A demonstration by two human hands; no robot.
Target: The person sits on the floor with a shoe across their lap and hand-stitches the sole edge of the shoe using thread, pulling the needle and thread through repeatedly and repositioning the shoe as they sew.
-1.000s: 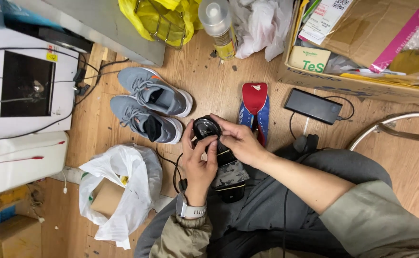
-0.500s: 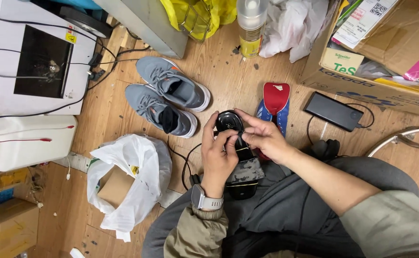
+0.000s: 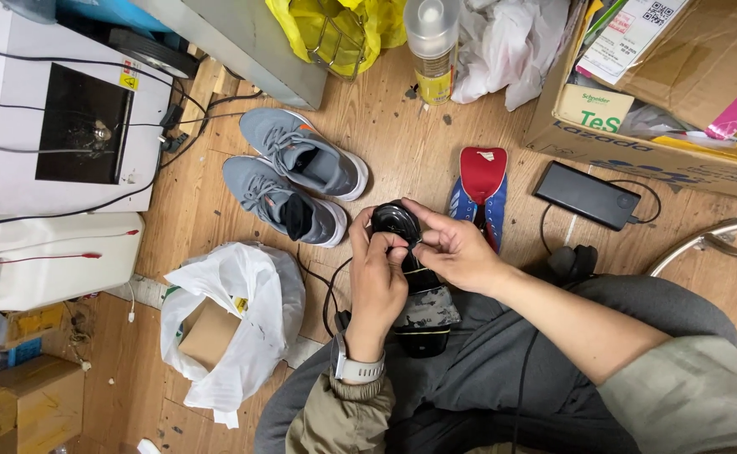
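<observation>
Both hands hold a dark shoe with a camouflage-patterned upper, which rests on my lap with its black heel end raised. My left hand grips the shoe from the left, thumb on the heel. My right hand grips it from the right, fingers curled over the heel's top. A watch sits on my left wrist. A thin black cable loops beside the shoe.
A pair of grey sneakers lies on the wooden floor, with red and blue insoles and a black power bank to the right. A white bag holding a small box, a white machine, a spray bottle and a cardboard box surround me.
The view has shifted, so everything sits lower and to the right in frame. My hands stay on the shoe's heel, with only small finger movements.
</observation>
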